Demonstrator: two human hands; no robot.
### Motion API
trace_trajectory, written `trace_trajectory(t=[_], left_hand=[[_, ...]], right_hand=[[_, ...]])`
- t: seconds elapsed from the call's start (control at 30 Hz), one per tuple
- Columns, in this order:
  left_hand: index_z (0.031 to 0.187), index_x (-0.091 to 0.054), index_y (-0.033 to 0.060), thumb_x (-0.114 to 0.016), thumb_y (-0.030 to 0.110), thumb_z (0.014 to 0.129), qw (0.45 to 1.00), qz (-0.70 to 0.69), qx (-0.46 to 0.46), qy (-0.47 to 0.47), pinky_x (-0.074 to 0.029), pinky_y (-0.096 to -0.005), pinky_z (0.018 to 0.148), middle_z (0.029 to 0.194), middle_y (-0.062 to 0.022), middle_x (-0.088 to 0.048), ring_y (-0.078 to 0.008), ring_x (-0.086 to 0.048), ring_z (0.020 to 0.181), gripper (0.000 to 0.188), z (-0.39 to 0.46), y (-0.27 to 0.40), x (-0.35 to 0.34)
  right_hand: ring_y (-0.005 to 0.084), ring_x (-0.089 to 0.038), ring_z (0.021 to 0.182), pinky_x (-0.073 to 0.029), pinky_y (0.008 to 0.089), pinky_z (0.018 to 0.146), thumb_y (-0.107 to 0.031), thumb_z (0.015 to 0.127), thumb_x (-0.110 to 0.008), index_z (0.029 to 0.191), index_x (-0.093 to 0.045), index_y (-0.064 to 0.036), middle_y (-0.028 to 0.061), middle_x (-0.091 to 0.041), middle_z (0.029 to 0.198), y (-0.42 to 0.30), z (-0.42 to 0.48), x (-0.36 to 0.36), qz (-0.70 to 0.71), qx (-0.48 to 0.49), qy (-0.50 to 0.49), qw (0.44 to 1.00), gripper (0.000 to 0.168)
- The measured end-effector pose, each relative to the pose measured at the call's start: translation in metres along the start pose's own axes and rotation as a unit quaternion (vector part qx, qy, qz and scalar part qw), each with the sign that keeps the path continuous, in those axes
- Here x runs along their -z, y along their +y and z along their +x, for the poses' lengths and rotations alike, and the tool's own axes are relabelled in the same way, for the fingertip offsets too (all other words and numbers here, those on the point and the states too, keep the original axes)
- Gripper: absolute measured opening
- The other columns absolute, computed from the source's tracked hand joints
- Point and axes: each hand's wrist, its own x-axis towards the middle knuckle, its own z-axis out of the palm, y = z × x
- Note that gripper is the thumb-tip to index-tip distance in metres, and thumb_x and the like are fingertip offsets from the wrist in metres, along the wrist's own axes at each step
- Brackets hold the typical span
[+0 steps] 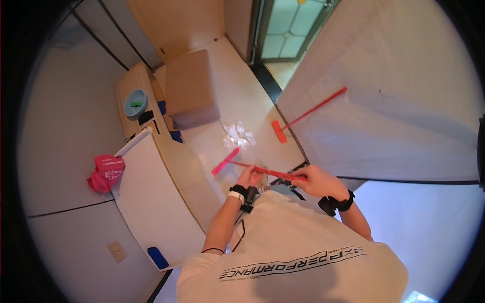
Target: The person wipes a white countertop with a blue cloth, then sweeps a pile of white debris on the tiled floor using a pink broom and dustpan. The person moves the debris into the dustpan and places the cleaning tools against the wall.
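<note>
My left hand (249, 177) grips the lower part of a red handle, and my right hand (321, 181) holds it near the upper end. The handle belongs to a broom (273, 173) with a narrow pink bristle head (226, 162) at floor level. Just beyond that head lies a loose heap of crumpled white paper scraps (238, 136). Both wrists wear black straps. A second long-handled tool (314, 108) leans against the right wall, its orange head (279, 131) on the floor; whether it is a dustpan cannot be told.
A large brown box (191, 91) stands beyond the paper. Along the left wall runs a wooden bench (182, 166) with a light-blue bowl (135, 104) on it. A white board (159, 200) and a pink bag (107, 173) are nearer. A glass-paned door (290, 30) stands at the far right.
</note>
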Motion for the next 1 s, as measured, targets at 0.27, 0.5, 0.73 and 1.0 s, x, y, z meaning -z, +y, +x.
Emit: trace_trajectory(t=[0.27, 0.5, 0.73, 1.0], left_hand=[[0.094, -0.048, 0.0007, -0.054, 0.005, 0.097, 0.993, -0.005, 0.035, 0.109, -0.056, -0.0391, 0.093, 0.087, -0.0104, -0.056, -0.0245, -0.061, 0.086, 0.008, 0.049, -0.029, -0.054], [0.094, -0.047, 0.0000, -0.047, 0.012, 0.100, 0.975, 0.048, 0.098, 0.191, -0.058, -0.0390, 0.074, 0.083, -0.0137, -0.055, -0.0280, -0.061, 0.075, 0.013, 0.105, -0.047, -0.061], [0.088, -0.049, 0.0059, -0.054, 0.011, 0.095, 0.948, 0.167, 0.108, 0.250, -0.057, -0.0413, 0.058, 0.076, -0.0101, -0.052, -0.0277, -0.060, 0.068, 0.010, 0.178, -0.053, -0.026], [0.106, -0.049, 0.0091, -0.047, 0.026, 0.101, 0.927, 0.229, 0.055, 0.292, -0.052, -0.0427, 0.054, 0.085, -0.0085, -0.057, -0.0264, -0.060, 0.066, 0.017, 0.228, 0.006, -0.025]], right_hand=[[0.0405, -0.065, 0.079, -0.051, 0.0473, 0.071, -0.024, 0.092, -0.061, 0.111, -0.071, -0.006, 0.0217, -0.068, 0.085, 0.048, -0.053, 0.034, 0.053, -0.032, 0.051, 0.997, 0.027], [0.0460, -0.063, 0.085, -0.049, 0.0537, 0.073, -0.021, 0.095, -0.055, 0.120, -0.062, -0.006, 0.0255, -0.067, 0.087, 0.102, -0.073, 0.005, 0.069, -0.112, 0.088, 0.987, 0.030], [0.0471, -0.063, 0.089, -0.051, 0.0469, 0.076, -0.014, 0.092, -0.056, 0.127, -0.059, -0.001, 0.0318, -0.064, 0.095, 0.132, -0.022, -0.068, 0.192, -0.145, 0.117, 0.963, 0.037], [0.0487, -0.063, 0.089, -0.052, 0.0470, 0.072, -0.020, 0.096, -0.057, 0.131, -0.057, -0.004, 0.0322, -0.064, 0.090, 0.138, 0.126, -0.123, 0.259, -0.140, 0.183, 0.938, 0.038]])
